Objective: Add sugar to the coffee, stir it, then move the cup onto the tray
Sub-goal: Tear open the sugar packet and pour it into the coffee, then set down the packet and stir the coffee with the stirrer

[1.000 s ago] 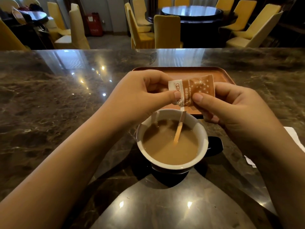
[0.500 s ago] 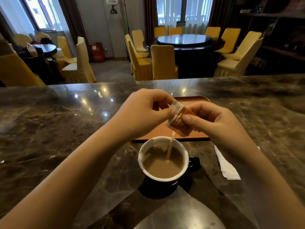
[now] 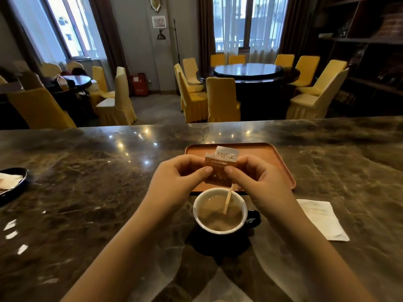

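Sitting nearest on the marble counter (image 3: 87,192): cup (image 3: 220,211) of coffee, stir stick (image 3: 227,202) leaning in it. Hovering just above its far rim: sugar packet (image 3: 221,168), upright, long axis vertical, being pinched by left hand (image 3: 181,178) and right hand (image 3: 259,182) equally close. Waiting beyond: tray (image 3: 272,158).

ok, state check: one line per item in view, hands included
sugar packet: held above the cup by both hands, top edge looks torn
left hand: grip shut on packet's left side
right hand: grip shut on packet's right side
coffee cup: full, on the counter, not on the tray
wooden stirrer: standing tilted in the coffee
tray: empty, behind the cup
napkin: flat on the counter, right of the cup
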